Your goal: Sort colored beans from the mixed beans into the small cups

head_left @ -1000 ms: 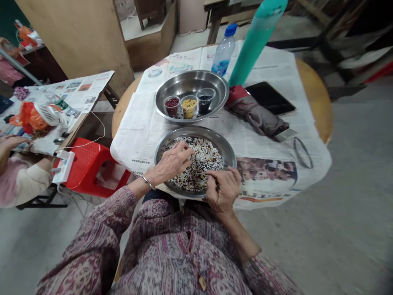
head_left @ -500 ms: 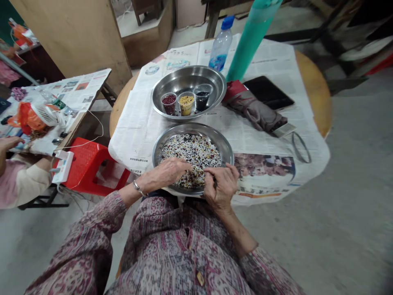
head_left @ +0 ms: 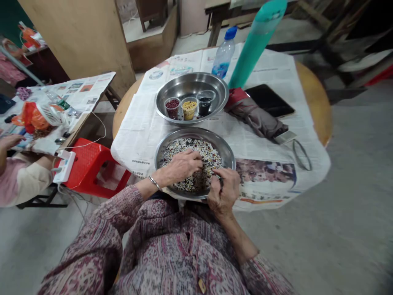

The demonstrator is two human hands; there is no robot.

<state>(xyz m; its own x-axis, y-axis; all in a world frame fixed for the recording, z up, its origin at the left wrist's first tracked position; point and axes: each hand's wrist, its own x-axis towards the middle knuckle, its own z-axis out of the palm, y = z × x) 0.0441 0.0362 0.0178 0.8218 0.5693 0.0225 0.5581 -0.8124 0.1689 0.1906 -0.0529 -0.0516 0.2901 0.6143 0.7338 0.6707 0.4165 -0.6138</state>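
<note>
A steel bowl (head_left: 196, 132) in front of me holds mixed white, black, yellow and dark red grains and beans (head_left: 208, 153). My left hand (head_left: 186, 164) reaches over the bowl's middle, fingers curled down onto the grains; whatever the tips pinch is hidden. At the right rim, my right hand (head_left: 225, 188) is bent with thumb and fingers drawn together, and its contents are too small to make out. Just beyond, a second steel bowl (head_left: 179, 84) holds three clear cups: dark red beans (head_left: 172, 108), yellow kernels (head_left: 188, 109) and black beans (head_left: 204, 105).
Newspaper (head_left: 129, 139) covers the round table. Behind the bowls stand a blue-capped bottle (head_left: 223, 53) and a tall green bottle (head_left: 256, 45). A folded umbrella (head_left: 254, 116) and a black tablet (head_left: 270, 99) lie right. A red stool (head_left: 92, 168) and another person's hand (head_left: 10, 141) are left.
My left hand has moved right and farther into the bowl, toward its middle. My right hand stays at the right rim, slightly shifted. The whole view has shifted slightly.
</note>
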